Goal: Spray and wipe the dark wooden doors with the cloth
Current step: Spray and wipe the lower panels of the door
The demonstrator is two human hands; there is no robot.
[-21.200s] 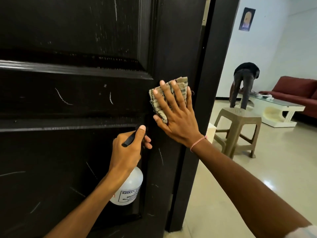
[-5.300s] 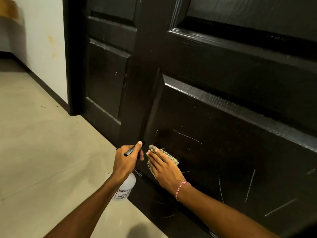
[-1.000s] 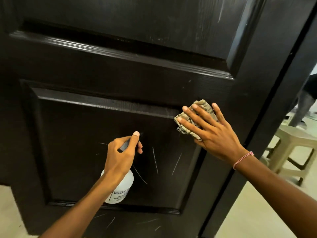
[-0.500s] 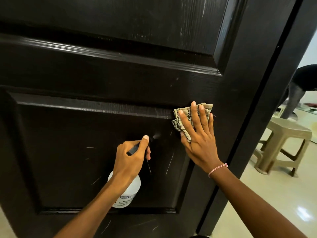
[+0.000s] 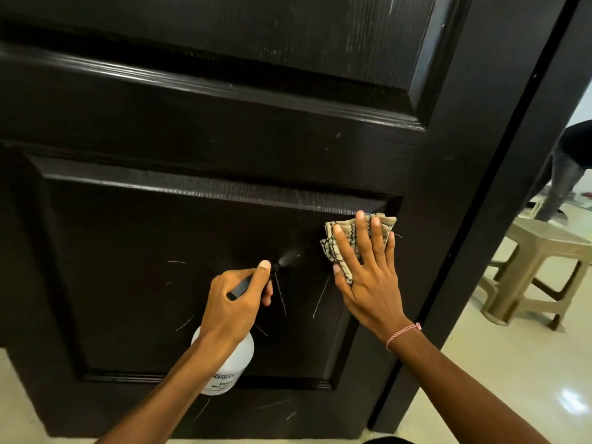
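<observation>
Your left grip (image 5: 234, 302) was clamped round the head of the white spray bottle (image 5: 230, 363), fingers curled on the trigger side and the thumb laid along the black top, with the bottle's body hanging below your wrist at 6 o'clock. From the nozzle (image 5: 275, 267) a small puff of mist (image 5: 290, 257) stood in the air, heading toward 2 o'clock and onto the dark wooden door (image 5: 192, 123). Your right grip (image 5: 368, 283) lay flat, fingers straight and spread toward 12 o'clock, and pressed the patterned beige cloth (image 5: 326, 248) against the door. The cloth sat folded in the upper right corner of the recessed lower panel (image 5: 128, 267), just under the panel's top moulding, and its edges showed past your fingertips at 12 o'clock and beside your thumb at 9 o'clock. The two grips were near each other but apart, the mist between them. Pale scratches marked the panel around and below the nozzle. A pink thread bracelet (image 5: 402, 334) circled your right wrist. At 3 o'clock, past the door frame (image 5: 512, 155), a beige plastic stool (image 5: 538, 270) stood on the glossy floor (image 5: 512, 363), and part of another person (image 5: 570, 174) in dark clothes showed beyond it.
</observation>
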